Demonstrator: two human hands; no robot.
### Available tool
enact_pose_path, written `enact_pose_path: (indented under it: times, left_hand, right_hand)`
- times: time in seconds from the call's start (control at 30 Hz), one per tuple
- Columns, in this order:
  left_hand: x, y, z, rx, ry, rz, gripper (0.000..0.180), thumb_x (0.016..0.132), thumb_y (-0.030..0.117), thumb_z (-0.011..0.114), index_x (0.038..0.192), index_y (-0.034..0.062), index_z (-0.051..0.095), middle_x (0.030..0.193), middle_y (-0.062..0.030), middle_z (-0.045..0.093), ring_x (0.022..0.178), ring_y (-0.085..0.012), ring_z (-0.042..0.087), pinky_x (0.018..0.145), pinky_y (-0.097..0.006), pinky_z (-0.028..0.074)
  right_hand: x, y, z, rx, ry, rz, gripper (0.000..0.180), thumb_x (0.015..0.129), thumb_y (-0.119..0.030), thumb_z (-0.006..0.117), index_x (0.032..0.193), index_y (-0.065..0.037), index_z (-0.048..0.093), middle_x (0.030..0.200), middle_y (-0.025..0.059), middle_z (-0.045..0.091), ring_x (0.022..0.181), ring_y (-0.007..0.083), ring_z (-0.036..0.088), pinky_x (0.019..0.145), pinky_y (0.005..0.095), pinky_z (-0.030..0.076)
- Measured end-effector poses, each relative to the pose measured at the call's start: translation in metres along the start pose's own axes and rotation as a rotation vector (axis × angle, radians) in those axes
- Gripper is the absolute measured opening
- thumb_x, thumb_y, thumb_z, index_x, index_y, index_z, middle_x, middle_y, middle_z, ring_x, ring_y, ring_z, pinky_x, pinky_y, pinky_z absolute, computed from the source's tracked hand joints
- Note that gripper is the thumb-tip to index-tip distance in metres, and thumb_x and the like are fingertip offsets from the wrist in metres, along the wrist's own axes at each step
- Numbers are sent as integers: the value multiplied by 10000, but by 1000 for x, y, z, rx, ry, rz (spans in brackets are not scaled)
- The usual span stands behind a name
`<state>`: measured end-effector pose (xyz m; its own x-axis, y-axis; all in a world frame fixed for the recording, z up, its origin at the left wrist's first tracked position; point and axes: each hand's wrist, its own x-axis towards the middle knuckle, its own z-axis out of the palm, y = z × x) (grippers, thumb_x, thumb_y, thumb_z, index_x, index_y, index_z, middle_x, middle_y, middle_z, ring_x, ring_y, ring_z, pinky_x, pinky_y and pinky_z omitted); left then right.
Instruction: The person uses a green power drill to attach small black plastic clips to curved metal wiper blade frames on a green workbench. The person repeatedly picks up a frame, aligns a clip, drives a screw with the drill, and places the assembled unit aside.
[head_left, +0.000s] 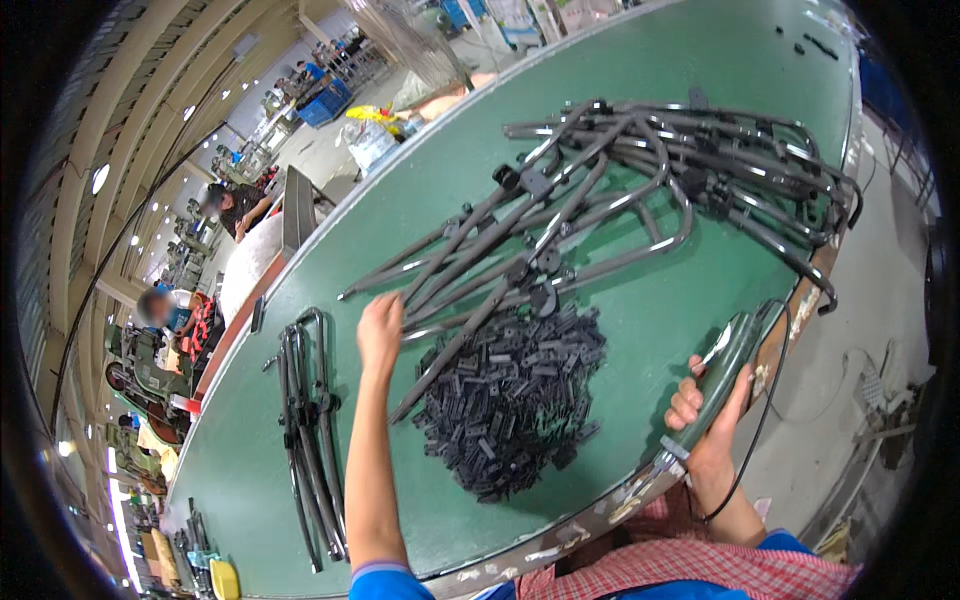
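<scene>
My left hand [379, 330] is closed at the left ends of a pile of dark bent metal tube frames [590, 205]. Whether it grips a tube end or a small part cannot be made out. In my right hand [712, 425], near the table's front edge, is a green corded power screwdriver [722, 375], its body slanting up and to the right. Its black cable [770, 420] loops down past my wrist. Between my hands lies a heap of small black plastic pieces [510, 400], partly under one tube. Black joint fittings [535, 183] sit on the frames.
A smaller bundle of folded tube frames [312, 440] lies left of my left forearm on the green table [270, 530]. A few black bits [800, 47] lie at the far right end. Beyond the table, other people [240, 208] sit near machines and bags.
</scene>
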<state>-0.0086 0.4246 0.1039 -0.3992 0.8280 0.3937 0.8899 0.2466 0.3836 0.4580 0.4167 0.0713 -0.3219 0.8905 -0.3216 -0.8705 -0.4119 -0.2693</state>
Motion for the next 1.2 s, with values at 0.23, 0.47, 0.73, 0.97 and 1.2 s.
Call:
enact_pose_path:
  times: [0.23, 0.47, 0.73, 0.97, 1.2]
  left_hand:
    - [105, -14, 100, 201, -127, -1, 379, 786, 239, 614, 1106, 44, 556, 952, -228, 657, 940, -404, 619, 813, -470, 480]
    - [77, 75, 15, 22, 175, 122, 275, 838, 160, 639, 1077, 37, 578, 847, -170, 664, 755, -312, 651, 678, -422, 485]
    - [-128, 116, -57, -371, -34, -177, 267, 888, 155, 609, 1073, -36, 632, 786, -56, 611, 696, -118, 518, 634, -268, 434]
    - [-285, 124, -68, -390, -343, 27, 245, 830, 102, 666, 1037, -24, 627, 818, -170, 623, 748, -324, 611, 685, -378, 488]
    - [-280, 126, -53, -355, -513, 200, 267, 861, 187, 649, 1062, 12, 627, 805, -153, 600, 734, -329, 585, 646, -398, 473]
  right_hand:
    - [4, -2, -5, -6, -13, 24, 716, 861, -751, 328, 1053, -87, 514, 594, 18, 418, 519, 153, 415, 503, 323, 364]
    - [3, 2, -3, -26, -45, 28, 685, 892, -713, 321, 1064, -79, 514, 615, 24, 421, 538, 154, 426, 515, 313, 365]
    - [-2, 2, -5, -100, -43, 22, 714, 888, -718, 323, 1133, -85, 544, 616, 11, 397, 533, 140, 396, 523, 304, 335]
    - [-30, 14, 18, -98, -602, 83, 805, 825, -762, 404, 1169, -40, 491, 561, 18, 398, 430, 150, 417, 428, 315, 387]
    - [-24, 40, 63, -254, -676, -225, 997, 698, -872, 417, 1283, -64, 416, 646, 27, 460, 520, 162, 464, 518, 340, 408]
